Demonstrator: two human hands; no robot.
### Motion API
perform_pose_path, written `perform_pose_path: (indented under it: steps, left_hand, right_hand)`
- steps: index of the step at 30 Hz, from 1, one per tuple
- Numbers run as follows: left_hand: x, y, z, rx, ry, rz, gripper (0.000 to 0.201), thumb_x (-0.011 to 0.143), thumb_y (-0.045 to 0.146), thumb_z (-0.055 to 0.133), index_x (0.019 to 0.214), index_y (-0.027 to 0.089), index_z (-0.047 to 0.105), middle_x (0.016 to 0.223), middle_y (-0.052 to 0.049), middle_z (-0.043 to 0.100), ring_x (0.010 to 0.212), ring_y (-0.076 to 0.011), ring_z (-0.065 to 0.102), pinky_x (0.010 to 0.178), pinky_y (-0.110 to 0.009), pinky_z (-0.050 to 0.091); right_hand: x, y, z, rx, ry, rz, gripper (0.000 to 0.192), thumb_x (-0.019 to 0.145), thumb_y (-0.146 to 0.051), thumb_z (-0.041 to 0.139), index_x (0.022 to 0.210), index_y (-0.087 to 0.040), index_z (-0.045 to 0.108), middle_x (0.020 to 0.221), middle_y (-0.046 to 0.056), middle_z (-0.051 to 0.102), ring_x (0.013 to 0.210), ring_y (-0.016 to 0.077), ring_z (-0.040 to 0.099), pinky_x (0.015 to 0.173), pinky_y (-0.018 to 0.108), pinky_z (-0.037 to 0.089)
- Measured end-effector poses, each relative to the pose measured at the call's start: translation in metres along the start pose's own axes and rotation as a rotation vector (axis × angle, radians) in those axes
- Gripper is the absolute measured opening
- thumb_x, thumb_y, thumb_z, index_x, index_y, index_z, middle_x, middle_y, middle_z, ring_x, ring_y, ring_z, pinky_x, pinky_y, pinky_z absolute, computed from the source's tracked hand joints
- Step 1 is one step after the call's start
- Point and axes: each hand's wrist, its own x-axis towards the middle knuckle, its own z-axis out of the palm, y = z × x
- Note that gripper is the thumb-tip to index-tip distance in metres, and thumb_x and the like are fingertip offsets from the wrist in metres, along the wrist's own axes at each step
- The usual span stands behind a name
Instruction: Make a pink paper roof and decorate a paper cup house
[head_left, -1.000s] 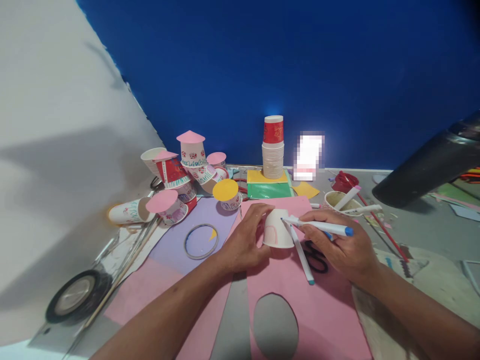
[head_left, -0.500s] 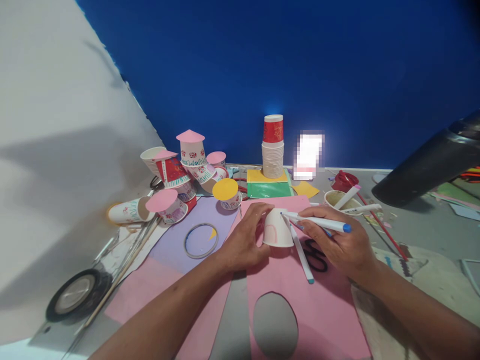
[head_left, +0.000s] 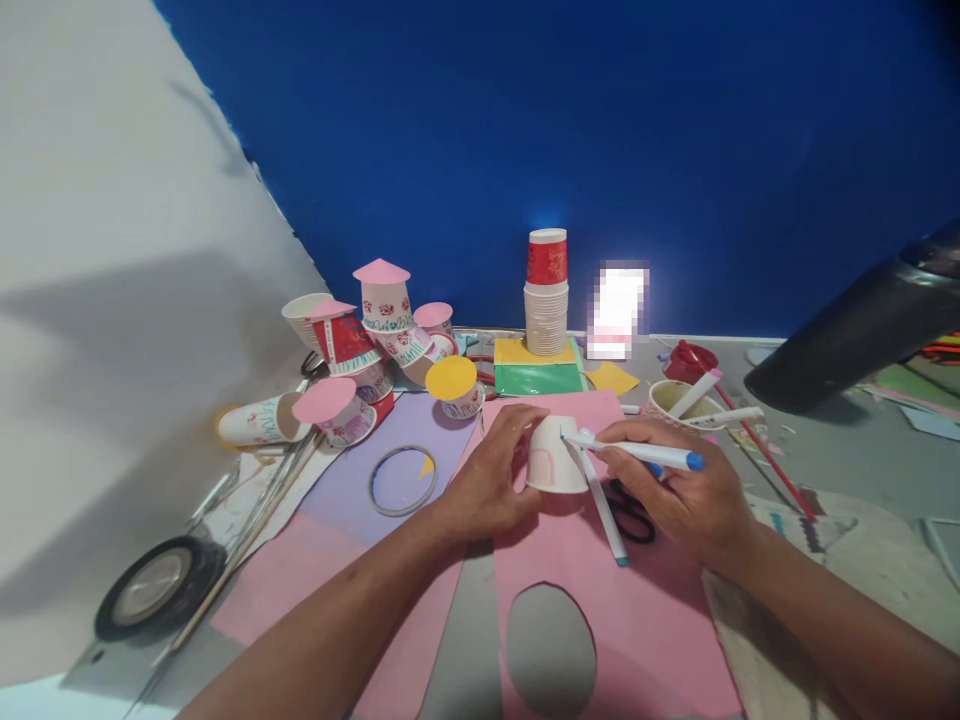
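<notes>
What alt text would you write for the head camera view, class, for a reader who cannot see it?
The left hand steadies an upturned white paper cup on pink paper while the right hand holds a blue-capped marker with its tip at the cup's side. Decorated cups are piled to the left, and a cup stack stands against the blue wall.

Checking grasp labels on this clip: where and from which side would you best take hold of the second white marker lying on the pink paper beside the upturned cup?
Probably the bare middle of the white marker's barrel, pinched across its width from above. It lies flat on the pink paper sheet, slanting from the upturned white paper cup toward its teal tip. The right hand and black scissors crowd its right side, so the lower half seems freer.
</notes>
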Motion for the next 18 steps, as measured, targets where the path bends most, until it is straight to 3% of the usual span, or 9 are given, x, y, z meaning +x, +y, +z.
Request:
perform_pose_path:
  steps: [10, 18]
  left_hand:
    - [-0.0013, -0.0016, 0.0000, -0.017, -0.006, -0.022, 0.070, 0.077, 0.008, 0.069, 0.141, 0.026, 0.048, 0.142, -0.011, 0.056, 0.133, -0.0294, 0.059, 0.115, -0.051, 0.054]
    - [-0.0006, 0.0005, -0.0016, -0.006, -0.013, -0.033, 0.069, 0.078, 0.009, 0.070, 0.141, 0.027, 0.048, 0.142, -0.012, 0.057, 0.134, -0.0307, 0.059, 0.116, -0.053, 0.053]
  right_hand:
    - [0.0010, -0.0013, -0.0006, 0.005, 0.001, -0.009, 0.010, 0.101, -0.018, 0.065, 0.100, -0.026, 0.072, 0.089, 0.000, 0.082, 0.078, 0.0165, 0.078, 0.070, 0.025, 0.062]
    - [0.0021, -0.0018, -0.0004, -0.003, 0.031, 0.016, 0.010, 0.101, -0.023, 0.064, 0.100, -0.027, 0.073, 0.090, 0.003, 0.083, 0.079, 0.0214, 0.079, 0.075, 0.032, 0.064]
